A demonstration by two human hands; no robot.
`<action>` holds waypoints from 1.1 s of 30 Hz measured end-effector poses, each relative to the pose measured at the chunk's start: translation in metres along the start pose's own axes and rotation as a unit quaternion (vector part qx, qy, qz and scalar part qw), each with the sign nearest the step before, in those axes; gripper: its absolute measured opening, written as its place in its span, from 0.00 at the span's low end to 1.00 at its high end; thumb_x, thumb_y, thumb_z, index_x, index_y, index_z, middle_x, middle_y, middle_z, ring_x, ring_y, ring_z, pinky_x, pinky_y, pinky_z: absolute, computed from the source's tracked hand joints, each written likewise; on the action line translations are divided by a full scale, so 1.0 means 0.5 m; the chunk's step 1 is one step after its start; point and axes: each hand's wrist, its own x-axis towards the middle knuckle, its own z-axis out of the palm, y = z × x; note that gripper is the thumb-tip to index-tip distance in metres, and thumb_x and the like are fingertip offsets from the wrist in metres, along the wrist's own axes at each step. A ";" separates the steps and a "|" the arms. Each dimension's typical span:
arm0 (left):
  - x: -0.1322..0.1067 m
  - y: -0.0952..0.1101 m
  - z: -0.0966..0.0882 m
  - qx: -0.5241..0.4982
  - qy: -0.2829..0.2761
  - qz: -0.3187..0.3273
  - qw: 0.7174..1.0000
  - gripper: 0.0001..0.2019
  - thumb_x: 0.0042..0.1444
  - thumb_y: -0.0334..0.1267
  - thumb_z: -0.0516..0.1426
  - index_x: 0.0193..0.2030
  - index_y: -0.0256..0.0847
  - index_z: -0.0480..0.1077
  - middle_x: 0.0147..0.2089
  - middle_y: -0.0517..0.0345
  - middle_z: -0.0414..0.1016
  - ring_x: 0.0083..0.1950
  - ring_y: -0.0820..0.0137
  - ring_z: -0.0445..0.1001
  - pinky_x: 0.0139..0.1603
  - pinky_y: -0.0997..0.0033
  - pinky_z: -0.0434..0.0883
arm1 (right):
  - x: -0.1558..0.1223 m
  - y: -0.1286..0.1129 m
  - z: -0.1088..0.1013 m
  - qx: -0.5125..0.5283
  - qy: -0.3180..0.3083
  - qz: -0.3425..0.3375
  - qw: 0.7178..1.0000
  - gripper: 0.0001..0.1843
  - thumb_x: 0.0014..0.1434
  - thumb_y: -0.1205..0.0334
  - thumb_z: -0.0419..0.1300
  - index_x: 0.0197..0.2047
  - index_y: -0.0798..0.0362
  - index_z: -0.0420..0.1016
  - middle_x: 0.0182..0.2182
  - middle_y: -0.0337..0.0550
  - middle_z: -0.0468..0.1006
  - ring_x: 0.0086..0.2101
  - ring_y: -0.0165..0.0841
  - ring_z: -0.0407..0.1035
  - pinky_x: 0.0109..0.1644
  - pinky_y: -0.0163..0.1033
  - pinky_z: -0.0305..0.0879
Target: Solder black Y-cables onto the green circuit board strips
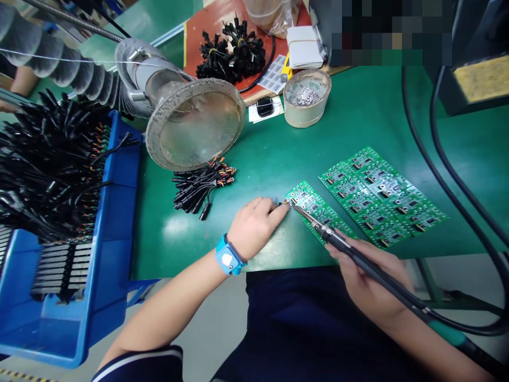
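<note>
My left hand (pixel 254 227), with a blue wrist strap (pixel 229 255), rests on the table and pinches thin wires (pixel 283 203) at the far left corner of a narrow green circuit board strip (pixel 312 204). My right hand (pixel 368 289) is wrapped around a soldering iron (pixel 360 258), its tip meeting the same corner beside the wires. Whether the tip touches the wires is too small to tell. A wider panel of circuit boards (pixel 382 193) lies just to the right. Left of my hands is a bunch of short black cables (pixel 196 185) with coloured wire ends.
A fume extractor hood (pixel 194 127) overhangs the table's left side. Black cables fill a blue bin (pixel 113 212) at far left. Behind the boards stands a tub (pixel 305 111) with silvery bits. Thick black leads (pixel 421 143) cross the right side, near a yellow sponge (pixel 483 78).
</note>
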 end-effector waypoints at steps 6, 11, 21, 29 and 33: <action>0.001 0.005 -0.005 0.031 0.004 0.024 0.999 0.12 0.61 0.28 0.48 0.49 0.36 0.67 0.31 0.54 0.68 0.30 0.69 0.64 0.29 0.71 0.67 | 0.001 -0.003 0.001 -0.010 -0.018 0.002 1.000 0.15 0.54 0.69 0.60 0.47 0.54 0.71 0.33 0.43 0.80 0.34 0.34 0.76 0.41 0.39 0.76; 0.000 0.005 -0.004 0.038 0.008 0.035 0.999 0.13 0.62 0.27 0.47 0.50 0.35 0.66 0.31 0.54 0.68 0.30 0.69 0.65 0.29 0.71 0.67 | 0.002 -0.007 0.001 -0.027 -0.009 -0.002 1.000 0.16 0.52 0.70 0.61 0.46 0.54 0.70 0.34 0.42 0.80 0.35 0.34 0.75 0.41 0.38 0.76; 0.000 0.011 -0.002 0.032 0.013 0.010 0.999 0.13 0.61 0.28 0.48 0.49 0.37 0.67 0.30 0.55 0.67 0.30 0.68 0.64 0.28 0.70 0.67 | -0.010 -0.005 -0.004 -0.023 -0.021 0.047 0.998 0.15 0.52 0.68 0.62 0.45 0.53 0.72 0.33 0.42 0.80 0.33 0.34 0.75 0.39 0.39 0.75; -0.001 0.017 -0.003 0.041 0.012 0.011 0.999 0.12 0.62 0.28 0.47 0.48 0.37 0.67 0.31 0.54 0.68 0.30 0.68 0.64 0.28 0.71 0.66 | -0.015 0.012 0.006 0.048 0.099 0.008 0.994 0.19 0.51 0.72 0.61 0.47 0.52 0.70 0.30 0.41 0.79 0.30 0.33 0.75 0.32 0.37 0.73; -0.002 0.019 0.000 0.027 0.011 0.002 1.000 0.13 0.62 0.28 0.46 0.49 0.37 0.67 0.31 0.54 0.68 0.31 0.68 0.64 0.28 0.70 0.66 | -0.009 0.013 0.004 0.037 0.084 -0.023 0.996 0.18 0.50 0.72 0.61 0.46 0.53 0.71 0.30 0.41 0.78 0.32 0.34 0.74 0.36 0.39 0.73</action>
